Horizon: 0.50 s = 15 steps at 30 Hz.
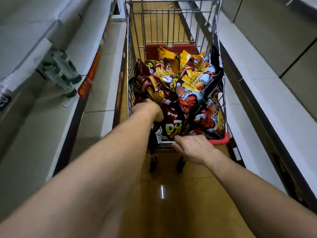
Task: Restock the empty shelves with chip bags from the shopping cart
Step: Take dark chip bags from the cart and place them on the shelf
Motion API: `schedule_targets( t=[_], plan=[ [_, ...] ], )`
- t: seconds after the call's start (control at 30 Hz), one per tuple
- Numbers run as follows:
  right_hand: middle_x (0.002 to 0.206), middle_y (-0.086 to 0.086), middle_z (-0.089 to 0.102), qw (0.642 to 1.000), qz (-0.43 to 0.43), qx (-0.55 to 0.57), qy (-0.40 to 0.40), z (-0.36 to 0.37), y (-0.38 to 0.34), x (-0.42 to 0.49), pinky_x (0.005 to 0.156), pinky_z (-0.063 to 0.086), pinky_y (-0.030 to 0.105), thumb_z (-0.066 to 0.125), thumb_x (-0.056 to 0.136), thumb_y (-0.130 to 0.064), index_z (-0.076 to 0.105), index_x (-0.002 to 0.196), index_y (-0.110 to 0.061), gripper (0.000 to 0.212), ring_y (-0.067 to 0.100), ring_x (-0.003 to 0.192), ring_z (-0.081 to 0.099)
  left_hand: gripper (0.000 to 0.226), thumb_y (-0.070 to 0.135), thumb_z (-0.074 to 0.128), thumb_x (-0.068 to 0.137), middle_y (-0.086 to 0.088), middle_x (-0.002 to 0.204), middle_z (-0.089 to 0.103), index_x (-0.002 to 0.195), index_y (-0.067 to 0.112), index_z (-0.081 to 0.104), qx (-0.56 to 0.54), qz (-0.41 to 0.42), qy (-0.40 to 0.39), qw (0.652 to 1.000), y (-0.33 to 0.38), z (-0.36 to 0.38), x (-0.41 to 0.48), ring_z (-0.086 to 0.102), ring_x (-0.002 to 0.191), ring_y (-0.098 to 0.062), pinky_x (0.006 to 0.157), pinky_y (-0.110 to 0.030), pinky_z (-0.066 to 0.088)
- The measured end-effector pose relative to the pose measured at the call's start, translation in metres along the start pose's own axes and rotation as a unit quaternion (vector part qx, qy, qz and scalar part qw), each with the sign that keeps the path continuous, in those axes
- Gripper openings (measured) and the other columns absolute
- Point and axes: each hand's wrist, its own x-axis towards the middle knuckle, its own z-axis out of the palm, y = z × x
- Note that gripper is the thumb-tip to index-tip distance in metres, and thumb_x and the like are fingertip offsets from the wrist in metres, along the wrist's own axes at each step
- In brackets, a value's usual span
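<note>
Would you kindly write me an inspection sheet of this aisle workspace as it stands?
surface: glossy tan floor with one streak of reflected light.
job's things: shopping cart piled with chip bags; dark red bag against its left side.
clutter: clear bottles on a lower shelf at left.
grips: left hand grips the dark red bag inside the cart, fingers mostly hidden; right hand open over the cart's near rim.
cables: nothing seen.
surroundings: pale shelves on both sides; orange strip on a left shelf edge.
</note>
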Motion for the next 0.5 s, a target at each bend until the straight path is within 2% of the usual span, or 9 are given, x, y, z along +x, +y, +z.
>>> schedule_targets(
  t=[0.07,0.13,0.2,0.27,0.33,0.4,0.43,0.5],
  plan=[
    [0.097,0.006,0.063,1.0,0.012,0.003,-0.01,-0.008,0.019,0.015,0.068,0.037,0.036,0.023,0.105,-0.045,0.042,0.104,-0.019,0.032,0.03,0.093,0.061,0.071,0.03,0.051,0.096,-0.02,0.15,0.034,0.152,0.005,0.015,-0.074,0.001,0.003,0.997,0.011,-0.007,0.016,0.038,0.136,-0.035,0.108,-0.042,0.034],
    [0.103,0.007,0.064,1.0,0.017,0.004,-0.011,-0.014,0.034,0.031,0.069,0.037,0.036,0.023,0.104,-0.045,0.044,0.108,-0.018,0.034,0.031,0.096,0.061,0.068,0.024,0.057,0.094,-0.019,0.147,0.039,0.15,0.005,0.024,-0.081,0.012,0.043,0.996,0.02,-0.018,0.023,0.041,0.133,-0.037,0.108,-0.046,0.035],
    [0.105,0.006,0.063,1.0,0.013,0.008,-0.016,-0.02,0.047,0.045,0.07,0.036,0.035,0.024,0.104,-0.045,0.041,0.104,-0.02,0.03,0.03,0.097,0.06,0.072,0.026,0.058,0.093,-0.019,0.148,0.037,0.151,0.005,0.019,-0.08,0.02,0.033,0.996,0.028,-0.029,0.039,0.04,0.134,-0.037,0.109,-0.047,0.034],
    [0.105,0.005,0.063,0.999,0.014,0.013,-0.025,-0.028,0.06,0.056,0.071,0.038,0.036,0.024,0.104,-0.044,0.037,0.1,-0.022,0.026,0.029,0.098,0.06,0.083,0.034,0.054,0.094,-0.019,0.152,0.031,0.154,0.006,0.005,-0.056,0.016,0.017,0.998,0.037,-0.041,0.054,0.035,0.139,-0.036,0.111,-0.046,0.031],
    [0.106,0.006,0.063,0.999,0.019,0.007,-0.028,-0.036,0.073,0.068,0.074,0.04,0.037,0.025,0.104,-0.044,0.041,0.103,-0.019,0.03,0.03,0.099,0.06,0.089,0.04,0.052,0.093,-0.018,0.155,0.026,0.154,0.007,-0.004,-0.038,0.02,-0.002,0.999,0.046,-0.054,0.065,0.031,0.141,-0.035,0.112,-0.043,0.029],
    [0.108,0.007,0.063,0.999,0.021,-0.005,-0.029,-0.043,0.085,0.081,0.077,0.04,0.037,0.025,0.104,-0.044,0.044,0.11,-0.016,0.034,0.03,0.102,0.06,0.091,0.044,0.05,0.09,-0.016,0.156,0.024,0.154,0.008,-0.003,-0.037,0.022,-0.011,0.999,0.054,-0.064,0.086,0.029,0.142,-0.033,0.114,-0.043,0.029],
    [0.109,0.008,0.063,0.999,0.02,-0.009,-0.029,-0.046,0.091,0.087,0.077,0.039,0.037,0.025,0.104,-0.043,0.045,0.112,-0.015,0.035,0.03,0.103,0.06,0.092,0.048,0.049,0.086,-0.015,0.156,0.026,0.155,0.01,0.002,-0.025,0.025,-0.032,0.999,0.059,-0.066,0.103,0.031,0.141,-0.033,0.115,-0.043,0.03],
    [0.109,0.008,0.063,0.999,0.014,-0.007,-0.033,-0.051,0.105,0.101,0.077,0.037,0.037,0.026,0.104,-0.042,0.045,0.113,-0.014,0.035,0.031,0.103,0.059,0.092,0.061,0.046,0.071,-0.009,0.147,0.042,0.151,0.021,0.026,-0.016,0.065,-0.028,0.997,0.073,-0.061,0.16,0.044,0.133,-0.033,0.109,-0.046,0.038]
  ],
)
